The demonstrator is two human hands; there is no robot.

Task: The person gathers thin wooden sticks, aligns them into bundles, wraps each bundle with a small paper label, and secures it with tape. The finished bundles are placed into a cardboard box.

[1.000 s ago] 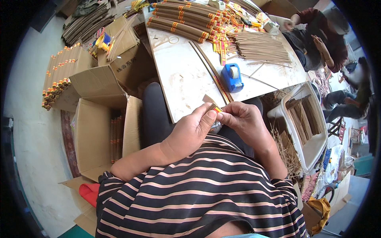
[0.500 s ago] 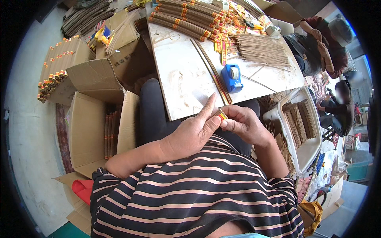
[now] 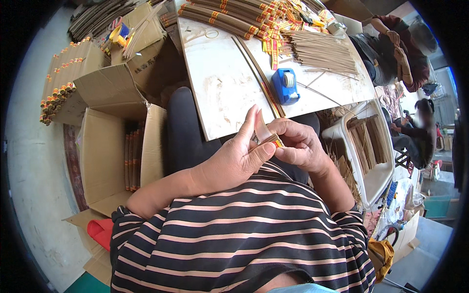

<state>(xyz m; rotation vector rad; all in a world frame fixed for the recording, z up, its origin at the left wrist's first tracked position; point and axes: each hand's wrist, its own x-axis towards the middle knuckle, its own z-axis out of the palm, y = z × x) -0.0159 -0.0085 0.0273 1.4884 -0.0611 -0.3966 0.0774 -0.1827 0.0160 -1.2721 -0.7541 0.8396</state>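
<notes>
My left hand (image 3: 229,161) is closed around a short visible end of a bundle of brown incense sticks (image 3: 265,140), its thumb pressing on top and its index finger stretched upward. My right hand (image 3: 302,146) pinches the same end with thumb and bent fingers. A red and yellow paper band (image 3: 278,142) shows there, and its pale underside (image 3: 262,128) curls up loose between the hands. My fingers hide most of the bundle. On the white table just beyond lies a blue tape dispenser (image 3: 285,87), beside a few long thin sticks (image 3: 258,78).
Banded incense bundles (image 3: 222,22), red-yellow paper bands (image 3: 273,46) and loose sticks (image 3: 322,51) cover the table's far side. To my left stands an open cardboard box (image 3: 105,156) with bundles inside. At right is a white tub (image 3: 378,180) of sticks; other people sit beyond.
The loose end of the paper band has risen and now stands curled between my hands. My left index finger points more upright. The whole view has shifted slightly.
</notes>
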